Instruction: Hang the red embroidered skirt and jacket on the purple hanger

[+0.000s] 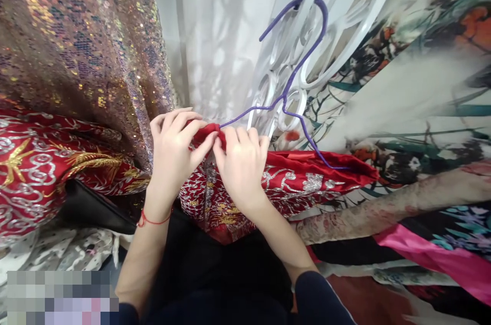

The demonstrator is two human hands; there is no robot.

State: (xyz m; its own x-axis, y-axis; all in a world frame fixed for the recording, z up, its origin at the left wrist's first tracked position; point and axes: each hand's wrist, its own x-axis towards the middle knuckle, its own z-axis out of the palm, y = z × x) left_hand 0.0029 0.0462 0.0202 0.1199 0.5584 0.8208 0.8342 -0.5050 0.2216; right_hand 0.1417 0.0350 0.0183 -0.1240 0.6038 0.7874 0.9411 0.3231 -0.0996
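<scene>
My left hand [173, 150] and my right hand [241, 164] meet at the middle, both pinching the neck edge of a red garment [307, 178] embroidered in silver and gold. A purple wire hanger [295, 72] runs through that garment; its hook rises at the upper centre and one arm reaches down into the red cloth on the right. My left wrist wears a thin red string. The fingertips of both hands are closed on the red fabric right where the hanger's left arm enters it.
A sequined iridescent garment [76, 33] hangs at upper left. More red embroidered cloth [34, 166] lies at left. White sheer curtain [222, 23] and white plastic hangers [345, 18] hang behind. Floral printed robes [425, 90] and pink fabric [441, 258] fill the right.
</scene>
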